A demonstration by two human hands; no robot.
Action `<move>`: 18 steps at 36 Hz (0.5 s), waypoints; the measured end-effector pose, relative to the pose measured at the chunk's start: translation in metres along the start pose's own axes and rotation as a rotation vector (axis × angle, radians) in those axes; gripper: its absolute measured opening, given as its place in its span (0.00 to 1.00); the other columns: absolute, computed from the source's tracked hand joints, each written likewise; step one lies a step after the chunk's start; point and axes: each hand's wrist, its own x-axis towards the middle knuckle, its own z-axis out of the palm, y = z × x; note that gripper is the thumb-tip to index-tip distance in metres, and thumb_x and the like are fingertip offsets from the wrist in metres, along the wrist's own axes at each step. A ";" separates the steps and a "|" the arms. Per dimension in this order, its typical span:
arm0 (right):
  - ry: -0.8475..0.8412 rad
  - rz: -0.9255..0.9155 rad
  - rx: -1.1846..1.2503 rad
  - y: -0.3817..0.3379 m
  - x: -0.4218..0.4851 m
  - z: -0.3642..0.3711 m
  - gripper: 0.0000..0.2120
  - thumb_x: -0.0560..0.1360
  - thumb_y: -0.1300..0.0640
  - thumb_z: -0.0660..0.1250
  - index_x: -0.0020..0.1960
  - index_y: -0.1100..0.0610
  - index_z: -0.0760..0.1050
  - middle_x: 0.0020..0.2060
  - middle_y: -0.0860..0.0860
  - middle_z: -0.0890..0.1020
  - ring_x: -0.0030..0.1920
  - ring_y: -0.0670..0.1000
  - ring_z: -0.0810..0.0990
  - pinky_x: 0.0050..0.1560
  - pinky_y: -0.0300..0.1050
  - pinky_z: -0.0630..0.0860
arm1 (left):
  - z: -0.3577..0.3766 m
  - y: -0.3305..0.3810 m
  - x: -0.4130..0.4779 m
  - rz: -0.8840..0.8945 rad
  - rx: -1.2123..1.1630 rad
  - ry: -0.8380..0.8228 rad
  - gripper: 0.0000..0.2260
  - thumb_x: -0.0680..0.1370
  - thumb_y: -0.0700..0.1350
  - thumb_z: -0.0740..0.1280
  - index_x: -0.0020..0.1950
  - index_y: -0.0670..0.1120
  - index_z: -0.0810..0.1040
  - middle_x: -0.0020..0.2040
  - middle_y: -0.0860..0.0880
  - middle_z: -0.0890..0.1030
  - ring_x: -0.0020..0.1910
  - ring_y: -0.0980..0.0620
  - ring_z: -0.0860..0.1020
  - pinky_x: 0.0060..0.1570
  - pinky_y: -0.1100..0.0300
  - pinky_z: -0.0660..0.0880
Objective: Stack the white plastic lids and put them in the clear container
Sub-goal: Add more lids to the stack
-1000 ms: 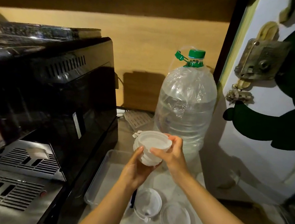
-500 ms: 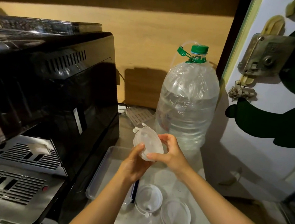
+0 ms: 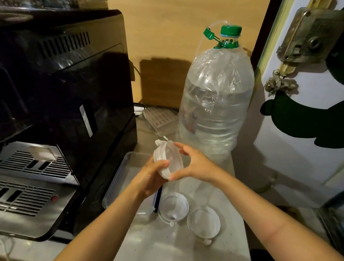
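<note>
Both hands are gripping a stack of lids (image 3: 167, 161), tilted on edge above the worktop (image 3: 178, 252). The left hand (image 3: 149, 180) is cupping the stack from below, thumb on its rim; the right hand (image 3: 195, 165) is pinching it between thumb and fingertips. A clear container (image 3: 118, 179) is lying just beneath and to the left. 2 loose lids (image 3: 173, 207) (image 3: 204, 222) are resting nearer on the worktop. A large water bottle (image 3: 215, 105) is standing behind, a black machine (image 3: 52, 92) at left.
</note>
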 end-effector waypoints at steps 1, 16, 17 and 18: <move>-0.002 -0.002 -0.014 0.000 0.000 0.001 0.45 0.60 0.55 0.78 0.71 0.46 0.59 0.55 0.38 0.68 0.57 0.38 0.67 0.41 0.23 0.66 | -0.001 -0.001 -0.001 -0.004 0.008 0.000 0.37 0.60 0.48 0.68 0.68 0.42 0.65 0.54 0.44 0.77 0.51 0.50 0.78 0.48 0.54 0.77; -0.009 -0.002 -0.103 0.006 0.000 0.022 0.46 0.57 0.53 0.80 0.69 0.50 0.60 0.64 0.49 0.71 0.59 0.44 0.69 0.54 0.38 0.67 | -0.014 -0.011 -0.017 -0.056 0.118 0.050 0.49 0.53 0.58 0.79 0.69 0.44 0.64 0.61 0.40 0.75 0.56 0.43 0.76 0.53 0.45 0.75; -0.013 -0.003 -0.107 0.006 0.000 0.023 0.47 0.57 0.53 0.80 0.70 0.50 0.60 0.65 0.50 0.71 0.59 0.44 0.69 0.54 0.38 0.67 | -0.015 -0.011 -0.018 -0.061 0.119 0.055 0.49 0.53 0.57 0.79 0.69 0.43 0.64 0.60 0.40 0.75 0.55 0.43 0.76 0.53 0.44 0.74; -0.019 -0.003 -0.111 0.005 0.000 0.024 0.47 0.57 0.53 0.80 0.70 0.50 0.60 0.65 0.50 0.71 0.59 0.45 0.69 0.53 0.37 0.67 | -0.015 -0.011 -0.019 -0.064 0.123 0.057 0.48 0.53 0.55 0.79 0.69 0.43 0.65 0.59 0.41 0.75 0.55 0.43 0.77 0.54 0.43 0.74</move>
